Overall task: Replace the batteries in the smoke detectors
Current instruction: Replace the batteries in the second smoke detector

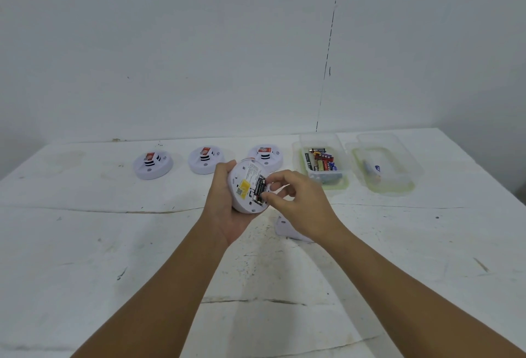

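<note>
- A smoke detector (247,187) is held above the table (85,244), back side up, gripped around its edge by the left hand (225,201).
- A battery (259,188) in its open compartment is pinched by the right hand (296,198).
- Three detectors (153,165) are lined up behind; the rightmost is partly hidden by the held one.
- A battery tub (324,158) and a second tub (384,164) stand to the right.
- A white cover (287,228) lies under the right wrist.

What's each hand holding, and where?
Left hand grips the smoke detector round its rim; right hand pinches at a battery in its open compartment.
</note>
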Tool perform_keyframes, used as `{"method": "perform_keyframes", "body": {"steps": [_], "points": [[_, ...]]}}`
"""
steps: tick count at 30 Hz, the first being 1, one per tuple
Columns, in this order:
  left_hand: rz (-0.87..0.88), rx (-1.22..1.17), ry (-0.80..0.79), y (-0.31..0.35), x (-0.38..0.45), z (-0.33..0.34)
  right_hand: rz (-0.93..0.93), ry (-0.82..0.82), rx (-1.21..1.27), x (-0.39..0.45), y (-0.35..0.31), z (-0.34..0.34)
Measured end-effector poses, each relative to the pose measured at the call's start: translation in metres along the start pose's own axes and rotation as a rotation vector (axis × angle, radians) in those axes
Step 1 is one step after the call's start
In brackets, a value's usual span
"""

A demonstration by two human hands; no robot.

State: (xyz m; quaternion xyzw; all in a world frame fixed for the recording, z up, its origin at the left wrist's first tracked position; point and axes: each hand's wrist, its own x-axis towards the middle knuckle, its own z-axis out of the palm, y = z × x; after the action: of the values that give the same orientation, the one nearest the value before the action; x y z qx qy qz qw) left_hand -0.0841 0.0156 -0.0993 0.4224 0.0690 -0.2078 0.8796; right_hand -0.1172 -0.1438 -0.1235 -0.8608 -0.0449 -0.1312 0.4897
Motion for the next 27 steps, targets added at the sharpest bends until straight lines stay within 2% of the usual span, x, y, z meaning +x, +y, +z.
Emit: {"method": "perform_keyframes", "body": {"steps": [6, 14, 21, 24, 27], "points": [[0.012, -0.008, 0.030, -0.002, 0.001, -0.005, 0.086, -0.052, 0.098, 0.004, -0.002, 0.007], [0.014, -0.015, 0.024, -0.006, 0.007, -0.010, 0.114, -0.056, 0.155, 0.002, -0.001, 0.011], [0.004, -0.021, 0.003, -0.007, 0.008, -0.009, 0.118, 0.021, 0.214, -0.003, -0.005, 0.012], [-0.004, -0.001, 0.006, -0.006, 0.008, -0.008, 0.177, 0.075, 0.265, -0.002, -0.005, 0.018], [0.006, 0.022, 0.022, -0.007, 0.009, -0.005, 0.288, 0.116, 0.432, -0.001, -0.005, 0.021]]}}
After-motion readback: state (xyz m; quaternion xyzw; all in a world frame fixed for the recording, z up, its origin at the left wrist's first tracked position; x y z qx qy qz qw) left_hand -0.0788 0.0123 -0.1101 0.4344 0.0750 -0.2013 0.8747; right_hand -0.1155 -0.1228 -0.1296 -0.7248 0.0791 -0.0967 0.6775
